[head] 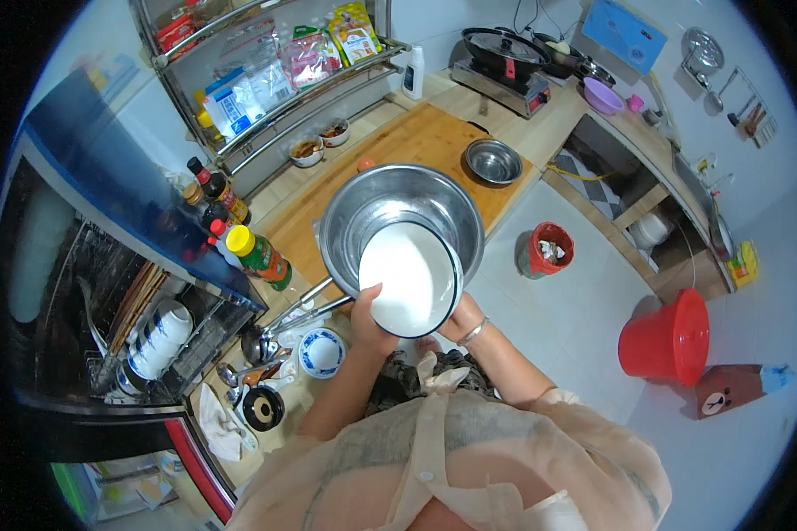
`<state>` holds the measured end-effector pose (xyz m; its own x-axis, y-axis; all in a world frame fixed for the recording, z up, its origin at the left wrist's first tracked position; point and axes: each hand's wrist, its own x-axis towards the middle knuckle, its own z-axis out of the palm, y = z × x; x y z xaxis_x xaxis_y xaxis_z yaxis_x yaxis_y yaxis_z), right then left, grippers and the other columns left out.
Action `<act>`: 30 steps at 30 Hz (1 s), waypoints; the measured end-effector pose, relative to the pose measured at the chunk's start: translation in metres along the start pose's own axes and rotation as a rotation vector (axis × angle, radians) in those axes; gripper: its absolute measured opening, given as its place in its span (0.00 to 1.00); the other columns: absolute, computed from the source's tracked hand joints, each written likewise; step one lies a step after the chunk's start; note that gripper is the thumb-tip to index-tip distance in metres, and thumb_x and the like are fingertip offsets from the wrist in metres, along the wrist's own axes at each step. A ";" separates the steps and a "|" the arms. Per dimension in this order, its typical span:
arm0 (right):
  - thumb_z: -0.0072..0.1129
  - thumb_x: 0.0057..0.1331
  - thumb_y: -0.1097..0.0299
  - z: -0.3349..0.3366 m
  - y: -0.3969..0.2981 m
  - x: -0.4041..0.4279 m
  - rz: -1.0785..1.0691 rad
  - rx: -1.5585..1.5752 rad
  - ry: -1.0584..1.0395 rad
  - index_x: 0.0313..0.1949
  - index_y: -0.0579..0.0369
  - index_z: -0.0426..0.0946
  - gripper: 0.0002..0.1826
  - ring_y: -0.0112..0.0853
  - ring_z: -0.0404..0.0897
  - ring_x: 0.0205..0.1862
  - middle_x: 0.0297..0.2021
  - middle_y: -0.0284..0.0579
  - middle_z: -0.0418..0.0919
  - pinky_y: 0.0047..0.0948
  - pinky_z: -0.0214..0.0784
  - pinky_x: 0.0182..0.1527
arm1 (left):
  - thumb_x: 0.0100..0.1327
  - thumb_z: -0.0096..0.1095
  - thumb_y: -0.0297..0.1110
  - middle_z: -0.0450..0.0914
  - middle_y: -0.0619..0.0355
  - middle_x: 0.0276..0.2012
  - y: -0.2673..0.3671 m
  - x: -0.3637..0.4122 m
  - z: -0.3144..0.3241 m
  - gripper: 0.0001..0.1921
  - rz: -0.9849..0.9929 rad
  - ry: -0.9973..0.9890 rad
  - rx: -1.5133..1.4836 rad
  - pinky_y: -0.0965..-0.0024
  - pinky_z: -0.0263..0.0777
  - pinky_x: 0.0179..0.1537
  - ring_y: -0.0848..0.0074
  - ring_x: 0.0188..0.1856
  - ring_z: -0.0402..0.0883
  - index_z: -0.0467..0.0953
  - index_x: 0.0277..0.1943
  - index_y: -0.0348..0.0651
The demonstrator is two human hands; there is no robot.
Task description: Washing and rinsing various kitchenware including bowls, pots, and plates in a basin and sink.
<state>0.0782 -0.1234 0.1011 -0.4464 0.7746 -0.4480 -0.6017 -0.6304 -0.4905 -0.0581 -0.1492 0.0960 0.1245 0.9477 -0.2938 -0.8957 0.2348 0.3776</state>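
Both of my hands hold a white bowl with a dark rim (408, 279) in front of my body. My left hand (374, 322) grips its near left side, thumb over the rim. On the right, my right hand (463, 318) supports it from the side and below, fingers partly hidden. The bowl's inside is bright white; I cannot tell whether it is bare or filled. Just beyond, and partly covered by the bowl, is a large stainless steel basin (352, 206) over the wooden board (412, 136). A brownish egg-like thing (366, 163) shows behind the basin.
A small steel bowl (493, 161) sits at the board's right. Sauce bottles (260, 257) and ladles (256, 345) stand or lie at left beside a dish cabinet (159, 338). A covered pan (507, 50) rests on a stove. A waste bin (548, 249) and red bucket (664, 338) are right.
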 end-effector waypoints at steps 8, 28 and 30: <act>0.38 0.60 0.69 -0.031 -0.005 0.002 0.025 -0.734 0.064 0.41 0.68 0.65 0.15 0.27 0.71 0.19 0.25 0.48 0.72 0.21 0.64 0.13 | 0.53 0.44 0.35 0.66 0.50 0.45 -0.001 -0.010 0.003 0.22 0.014 0.102 0.010 0.63 0.59 0.49 0.64 0.48 0.66 0.58 0.51 0.34; 0.48 0.54 0.69 -0.055 -0.283 0.273 -0.204 -0.524 0.160 0.46 0.64 0.60 0.20 0.33 0.75 0.27 0.34 0.50 0.70 0.26 0.69 0.16 | 0.50 0.43 0.41 0.62 0.51 0.50 -0.020 0.283 0.122 0.26 0.216 0.386 -0.056 0.56 0.56 0.45 0.61 0.49 0.64 0.54 0.53 0.43; 0.49 0.56 0.67 -0.069 -0.292 0.303 -0.233 -0.575 0.177 0.41 0.62 0.63 0.16 0.32 0.74 0.25 0.31 0.47 0.71 0.29 0.69 0.17 | 0.50 0.43 0.41 0.63 0.51 0.49 -0.024 0.300 0.125 0.26 0.242 0.448 -0.060 0.56 0.57 0.45 0.60 0.48 0.64 0.54 0.53 0.43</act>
<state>0.1644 0.2918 0.0577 -0.2015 0.9052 -0.3741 -0.1965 -0.4115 -0.8900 0.0537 0.1566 0.1085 -0.2724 0.7848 -0.5566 -0.9009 -0.0049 0.4340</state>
